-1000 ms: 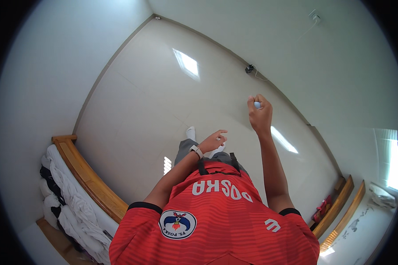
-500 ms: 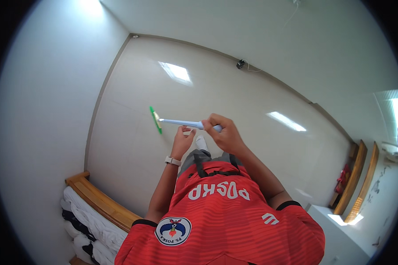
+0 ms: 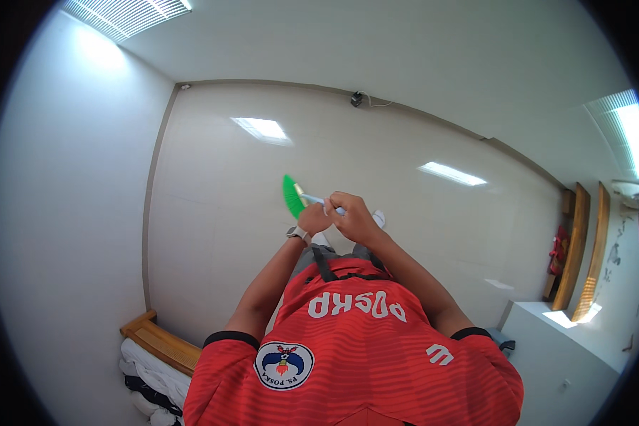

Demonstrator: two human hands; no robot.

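Note:
Both of my hands grip a broom over the pale tiled floor (image 3: 227, 213). My left hand (image 3: 312, 217), with a watch on its wrist, holds the light handle (image 3: 311, 199) close to the green bristle head (image 3: 290, 195). My right hand (image 3: 353, 217) is closed on the same handle just behind it, and the two hands touch. The bristle head points away to the left of my hands. The rest of the handle is hidden behind my hands. My red shirt (image 3: 355, 355) fills the lower part of the view, with one white-socked foot (image 3: 378, 218) showing past my right hand.
A wooden bed frame (image 3: 160, 339) with white bedding lies at the lower left by the wall. Wooden-framed panels (image 3: 582, 248) and a red object (image 3: 559, 252) stand at the right. A white ledge (image 3: 568, 341) is at the lower right. A small dark fixture (image 3: 357, 99) sits at the far wall.
A second ago my right hand reached far out and the left hung apart. Both then closed on the broom handle, and the green head has since swung in closer to my hands.

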